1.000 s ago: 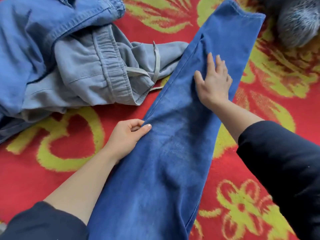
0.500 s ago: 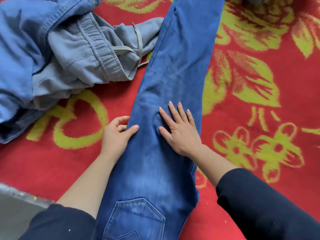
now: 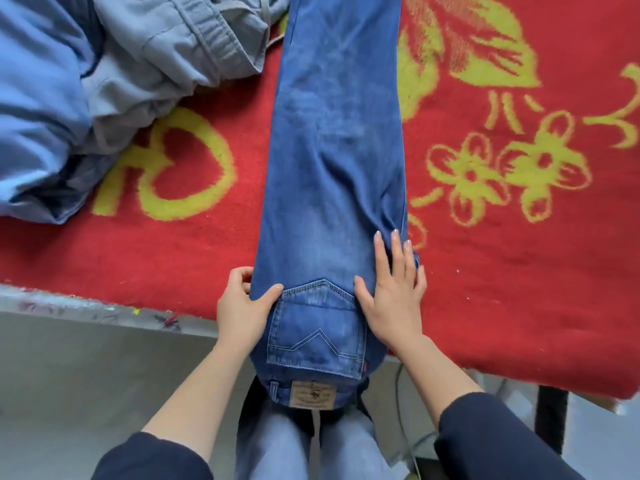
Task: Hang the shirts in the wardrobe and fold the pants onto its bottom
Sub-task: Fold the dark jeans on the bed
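A pair of blue jeans (image 3: 332,161) lies lengthwise on the red blanket (image 3: 519,271), folded leg on leg, with the back pocket and waist label hanging over the near edge. My left hand (image 3: 242,306) grips the jeans' left edge beside the pocket, thumb on top and fingers curled under. Flat on the denim at the right edge lies my right hand (image 3: 391,292), fingers spread. Its palm presses down and holds nothing.
A heap of light blue and grey-blue clothes (image 3: 104,81) lies at the far left on the blanket, close to the jeans. The blanket has yellow flower patterns. Grey floor (image 3: 86,375) shows below its near edge, with a black post (image 3: 550,417) at the right.
Both hands have slid toward me along the jeans, from mid-leg down to the pocket. The view has tilted down, so the waist and floor now show.
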Available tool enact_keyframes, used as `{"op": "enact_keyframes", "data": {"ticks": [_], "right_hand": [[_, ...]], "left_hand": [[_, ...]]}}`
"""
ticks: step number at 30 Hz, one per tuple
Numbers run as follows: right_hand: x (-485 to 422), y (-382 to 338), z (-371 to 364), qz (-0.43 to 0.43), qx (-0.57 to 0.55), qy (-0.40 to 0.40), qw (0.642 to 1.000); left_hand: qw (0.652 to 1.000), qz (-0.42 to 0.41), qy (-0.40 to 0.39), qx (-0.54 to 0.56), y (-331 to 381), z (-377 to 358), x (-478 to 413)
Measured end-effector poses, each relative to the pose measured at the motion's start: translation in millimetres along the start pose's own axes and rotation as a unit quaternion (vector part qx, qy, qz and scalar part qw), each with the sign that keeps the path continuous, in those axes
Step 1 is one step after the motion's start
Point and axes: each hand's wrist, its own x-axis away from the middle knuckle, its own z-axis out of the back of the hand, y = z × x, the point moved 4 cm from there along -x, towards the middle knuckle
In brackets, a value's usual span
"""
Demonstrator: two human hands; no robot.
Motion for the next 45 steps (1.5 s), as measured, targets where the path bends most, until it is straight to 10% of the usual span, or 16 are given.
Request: {"op": "enact_keyframes", "data": {"ticks": [5,12,16,22,25,29,38,45], "right_hand": [[53.6,27.0,-16.6,-0.283,-0.181,0.021,0.942],[83.1,36.2,-19.7,-0.238,-0.177,-0.067,0.952],[100.6,37.8,-3.7,-0.194,-0.368,-0.109,0.903],[154.1,63.9,5.4,-0.238,-0.356,-0.253,0.867],[169.2,81.1,14.7,-0.262,-0.351,-0.319,0.84],[152.0,89.2,49.3,-0.257,-0.429,-0.216,0.838],[52.8,34.8,116.9,-0.192,-0.712,-0.216,0.64],[-53.4,9.5,149.8,-0.182,-0.666,-0.157,0.706]], "left_hand": [[0.998,-0.008,-0.046,-0.033,-26.6,-4.3,28.2],[0.972,-0.044,-0.137,-0.186,-32.7,1.7,48.5],[0.969,-0.102,-0.134,-0.181,-21.0,9.2,78.4],[0.929,-0.055,-0.279,-0.235,-29.3,1.2,133.8],[0.907,0.047,-0.384,-0.166,-28.4,-5.6,154.7],[0.911,0.118,-0.383,-0.093,4.7,-0.3,156.0],[0.933,0.116,-0.282,0.188,110.9,20.9,95.2],[0.889,0.052,-0.324,0.32,187.4,27.6,24.4]]}}
